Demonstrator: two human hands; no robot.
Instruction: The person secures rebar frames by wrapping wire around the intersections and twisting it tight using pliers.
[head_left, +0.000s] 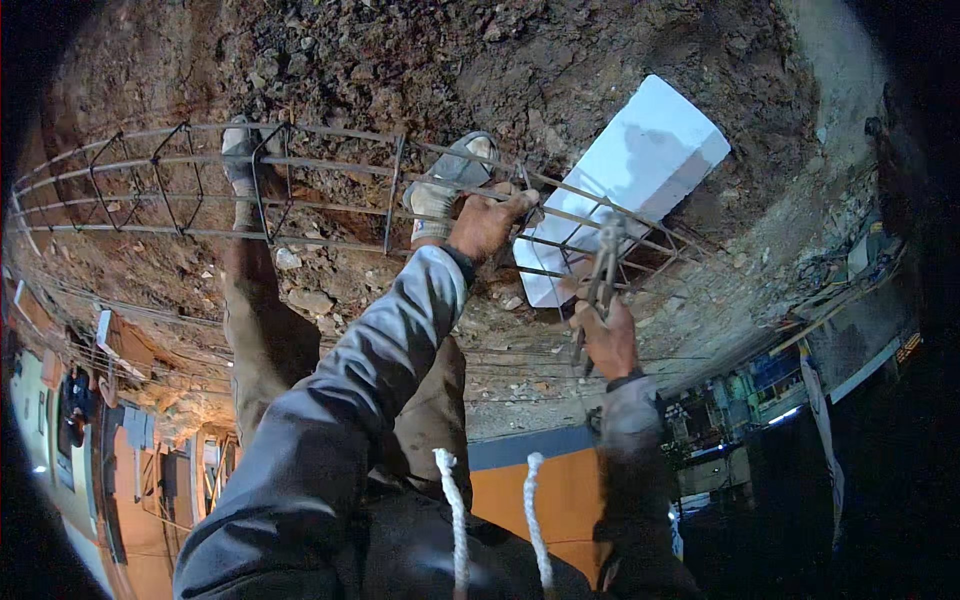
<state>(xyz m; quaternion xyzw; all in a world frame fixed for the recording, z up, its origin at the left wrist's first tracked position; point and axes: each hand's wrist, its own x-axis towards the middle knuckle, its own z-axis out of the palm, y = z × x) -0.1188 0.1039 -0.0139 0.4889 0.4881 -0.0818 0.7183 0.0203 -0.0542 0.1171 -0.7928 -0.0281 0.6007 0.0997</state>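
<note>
Left hand point(487, 222) fingers curled round rebar cage point(300, 185); right hand point(608, 338) squeezing pincers point(603, 268), jaws indistinct.

White block point(640, 170), rust-grey rebar cage point(300, 190), brown soil point(450, 60), grey sleeves point(380, 360).

Rough, stony earth ground point(480, 60) carries a long rebar cage point(200, 190) and a white block point(640, 170).

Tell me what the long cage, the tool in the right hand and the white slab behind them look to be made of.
Rebar cage: steel bars, dull grey-brown and matte, probably rusted, with thin bent stirrups around them. Pincers in the right hand: dark bare metal, faintly shiny at the jaws. White slab: smooth, matte, sharp-edged; possibly foam or a light block, hard to tell. The left hand grips a bar.
</note>
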